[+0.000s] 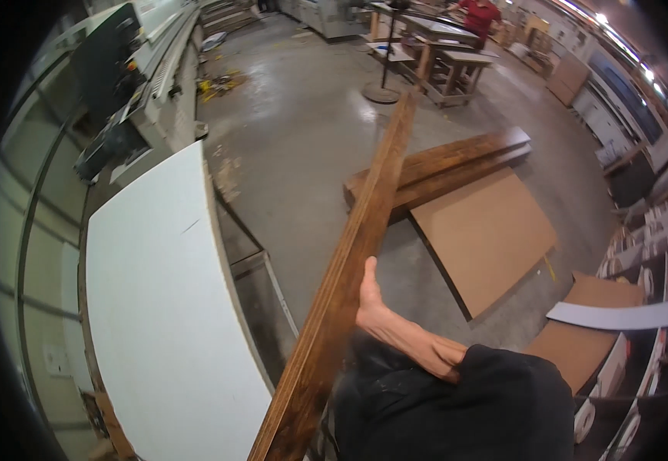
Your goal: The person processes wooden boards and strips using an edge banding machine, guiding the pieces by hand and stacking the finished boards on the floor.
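Observation:
My right hand [369,292] holds a long, dark-brown stained wooden beam [349,250] from its right side. The thumb points up along the beam, while the other fingers are hidden behind or under it. From the lower edge the beam slants away toward the upper middle, tilted across the view. Beyond it lie similar brown stained beams [464,160], side by side, next to a flat brown panel [487,238]. My left hand is out of view.
A large white panel [165,307] fills the left, with a metal frame [276,288] beside it. Machinery [157,100] lines the far left. Wooden worktables [457,69] and a person in red [481,17] are at the back. Racks with a curved white strip [614,315] stand right.

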A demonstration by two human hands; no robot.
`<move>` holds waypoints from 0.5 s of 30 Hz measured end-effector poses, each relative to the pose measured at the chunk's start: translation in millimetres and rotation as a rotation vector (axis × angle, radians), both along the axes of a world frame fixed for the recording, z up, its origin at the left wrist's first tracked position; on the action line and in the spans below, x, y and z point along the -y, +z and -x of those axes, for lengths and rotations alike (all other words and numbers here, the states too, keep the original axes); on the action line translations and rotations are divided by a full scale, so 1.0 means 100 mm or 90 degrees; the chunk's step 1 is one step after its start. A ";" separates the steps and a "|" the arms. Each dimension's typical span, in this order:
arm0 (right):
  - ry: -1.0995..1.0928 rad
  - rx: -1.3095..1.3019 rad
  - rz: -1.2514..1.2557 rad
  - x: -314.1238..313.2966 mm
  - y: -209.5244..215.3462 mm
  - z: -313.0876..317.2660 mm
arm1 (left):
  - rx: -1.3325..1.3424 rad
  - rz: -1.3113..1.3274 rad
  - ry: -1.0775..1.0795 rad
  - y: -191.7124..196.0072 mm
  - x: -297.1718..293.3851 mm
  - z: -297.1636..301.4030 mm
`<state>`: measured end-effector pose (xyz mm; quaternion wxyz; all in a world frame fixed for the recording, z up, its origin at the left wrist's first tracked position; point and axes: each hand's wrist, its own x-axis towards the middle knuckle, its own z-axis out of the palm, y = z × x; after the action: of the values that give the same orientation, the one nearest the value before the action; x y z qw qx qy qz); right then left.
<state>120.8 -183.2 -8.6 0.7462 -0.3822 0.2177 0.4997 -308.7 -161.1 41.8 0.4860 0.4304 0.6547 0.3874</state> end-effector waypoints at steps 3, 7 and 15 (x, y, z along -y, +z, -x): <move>-0.080 0.000 0.019 0.42 -0.21 -0.34 | 0.008 0.012 -0.053 -0.04 -0.17 -0.27; -0.179 -0.015 0.085 0.92 -0.52 -0.86 | 0.013 0.031 -0.120 -0.16 -0.37 -0.76; -0.309 -0.016 0.092 1.51 -1.32 -2.51 | -0.012 0.083 -0.218 -0.59 -0.80 -2.47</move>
<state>371.6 -334.3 -141.0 0.8122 -0.3649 0.3479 0.2934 -62.1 -80.9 -17.5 0.5654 0.5067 0.6004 0.2512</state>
